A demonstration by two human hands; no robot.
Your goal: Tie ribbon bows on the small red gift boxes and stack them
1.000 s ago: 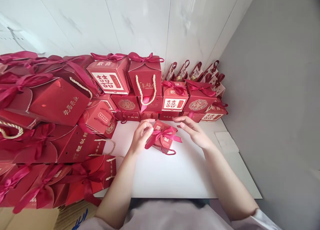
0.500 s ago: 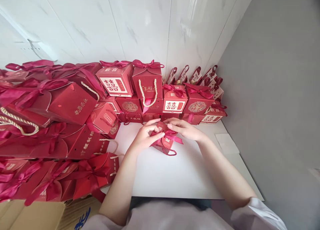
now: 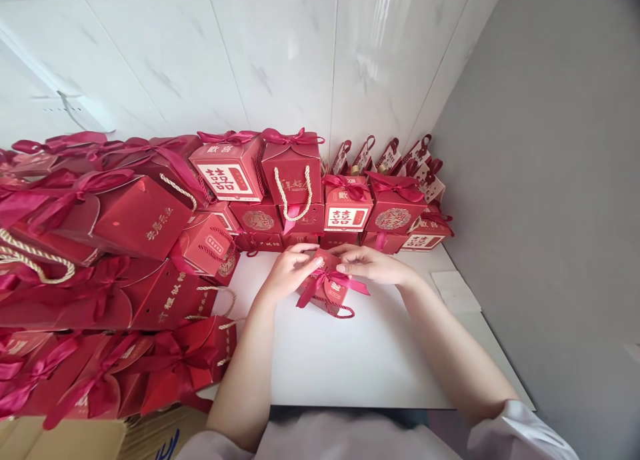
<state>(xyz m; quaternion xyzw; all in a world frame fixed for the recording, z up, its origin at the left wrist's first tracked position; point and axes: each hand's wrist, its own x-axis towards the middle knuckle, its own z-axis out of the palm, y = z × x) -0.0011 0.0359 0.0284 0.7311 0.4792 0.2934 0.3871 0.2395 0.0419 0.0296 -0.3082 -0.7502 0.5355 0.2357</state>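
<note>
A small red gift box [image 3: 334, 303] with gold print sits on the white table in front of me. Across its top lies a tied crimson ribbon bow [image 3: 325, 278], its tails spread to both sides. A dark red rope handle [image 3: 345, 313] hangs at its near side. My left hand [image 3: 289, 271] grips the box from the left, thumb on top close to the bow. From the right, my right hand [image 3: 373, 264] holds it, thumb near the bow and fingers round the far side. The far side of the box is partly hidden by my fingers.
Red ribboned boxes [image 3: 145, 220] are stacked along the left, with more boxes [image 3: 395, 207] at the back against the tiled wall. A white card-like piece [image 3: 454, 291] lies right. A cardboard carton [image 3: 60, 439] stands at lower left; a grey wall [image 3: 555, 200] borders the right.
Both thumbs have drawn back from the middle of the bow, which now shows more fully with its tails spread out. My hands have come round the box's sides. The view has tilted slightly.
</note>
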